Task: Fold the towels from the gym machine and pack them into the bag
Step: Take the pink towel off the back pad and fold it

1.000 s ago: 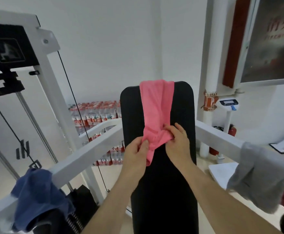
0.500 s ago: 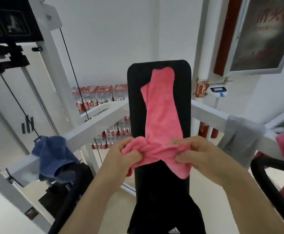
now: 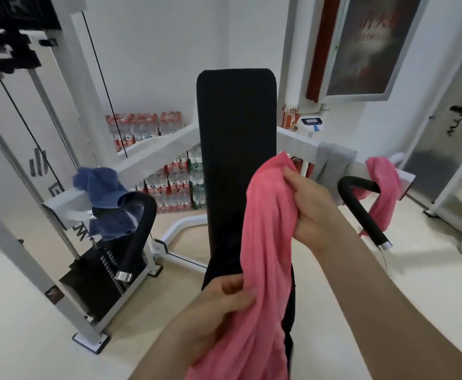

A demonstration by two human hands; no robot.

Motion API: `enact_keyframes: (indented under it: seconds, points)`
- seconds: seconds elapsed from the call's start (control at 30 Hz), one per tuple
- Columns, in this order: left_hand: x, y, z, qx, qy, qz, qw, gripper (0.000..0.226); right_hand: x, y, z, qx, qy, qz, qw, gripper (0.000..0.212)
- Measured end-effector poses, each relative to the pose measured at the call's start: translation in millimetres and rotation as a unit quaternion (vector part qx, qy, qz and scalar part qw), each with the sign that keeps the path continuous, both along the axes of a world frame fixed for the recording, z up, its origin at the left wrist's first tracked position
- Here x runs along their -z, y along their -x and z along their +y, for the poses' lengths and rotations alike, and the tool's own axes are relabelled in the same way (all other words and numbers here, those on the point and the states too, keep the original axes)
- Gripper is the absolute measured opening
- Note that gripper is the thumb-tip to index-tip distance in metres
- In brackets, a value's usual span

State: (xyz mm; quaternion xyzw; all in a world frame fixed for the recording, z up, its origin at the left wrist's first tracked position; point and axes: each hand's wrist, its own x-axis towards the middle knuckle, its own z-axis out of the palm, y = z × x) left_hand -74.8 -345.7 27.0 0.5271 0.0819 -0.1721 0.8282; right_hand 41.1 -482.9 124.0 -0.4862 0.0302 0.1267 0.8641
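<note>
A pink towel [image 3: 265, 242] hangs bunched between my hands in front of the black backrest pad [image 3: 235, 138] of the gym machine. My right hand [image 3: 310, 207] grips its upper end at chest height. My left hand [image 3: 219, 305] pinches its left edge lower down. A blue towel [image 3: 106, 196] is draped over the left white arm of the machine. On the right arm hang a grey towel [image 3: 332, 160] and a second pink towel [image 3: 385, 190]. No bag is in view.
Two black curved handles [image 3: 139, 231] [image 3: 361, 207] stick out on either side of the pad. The weight stack [image 3: 98, 281] and cables stand at left. Packs of water bottles [image 3: 147, 130] line the back wall. A door [image 3: 443, 127] is at right.
The pink towel has come off the backrest pad, which is now bare. My right hand lifted its end up and right; my left hand dropped lower along the towel. The view tilted down.
</note>
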Motion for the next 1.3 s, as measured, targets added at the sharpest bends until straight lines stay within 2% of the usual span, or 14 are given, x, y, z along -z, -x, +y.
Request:
enact_keyframes:
  seconds: [0.1, 0.2, 0.23, 0.3, 0.4, 0.57, 0.67, 0.83, 0.93, 1.03, 1.13, 1.2, 1.23, 1.3]
  points:
    - [-4, 8, -1, -0.079, 0.014, 0.001, 0.997, 0.034, 21, 3, -15, 0.045, -0.059, 0.035, 0.997, 0.041]
    - [-28, -2, 1, -0.155, 0.026, -0.038, 0.987, 0.032, 75, 28, -30, -0.077, -0.042, 0.101, 0.991, 0.092]
    - [-36, -7, 3, -0.165, 0.012, -0.053, 0.985, 0.03, 93, 38, -33, -0.141, -0.033, 0.118, 0.982, 0.098]
    - [-46, -18, 7, -0.181, -0.02, -0.068, 0.981, 0.029, 112, 55, -34, -0.232, -0.001, 0.091, 0.968, 0.084]
    - [-53, -29, 12, -0.179, -0.005, -0.055, 0.982, 0.025, 105, 62, -32, -0.228, 0.032, 0.018, 0.973, 0.051]
    - [-42, -38, 31, -0.059, -0.061, -0.046, 0.995, 0.059, 87, 49, -32, -0.111, -0.007, 0.038, 0.993, 0.037]
    - [-34, -44, 42, -0.11, -0.161, -0.018, 0.981, 0.071, 77, 33, -39, 0.015, 0.039, 0.021, 0.999, 0.027]
    - [-30, -47, 55, -0.229, -0.322, -0.056, 0.917, 0.031, 63, 3, -56, 0.104, 0.153, -0.015, 0.983, 0.018]
    - [-34, -46, 59, -0.264, -0.22, -0.034, 0.939, 0.009, 64, -15, -65, 0.147, 0.207, -0.005, 0.967, 0.016]
    - [-39, -47, 52, -0.248, -0.076, -0.008, 0.966, 0.013, 67, -23, -57, 0.151, 0.305, 0.0, 0.94, 0.02]
    - [-42, -48, 40, -0.174, -0.027, -0.051, 0.983, 0.023, 64, 1, -38, -0.027, 0.439, -0.066, 0.896, 0.075]
    - [-48, -48, 32, -0.098, -0.102, -0.118, 0.983, 0.04, 59, 37, -11, -0.197, 0.428, -0.147, 0.87, 0.101]
    - [-51, -48, 28, -0.069, -0.183, -0.155, 0.968, 0.051, 62, 49, 3, -0.237, 0.414, -0.184, 0.859, 0.102]
    - [-60, -49, 21, -0.08, -0.356, -0.215, 0.906, 0.055, 72, 59, 26, -0.175, 0.418, -0.24, 0.858, 0.091]
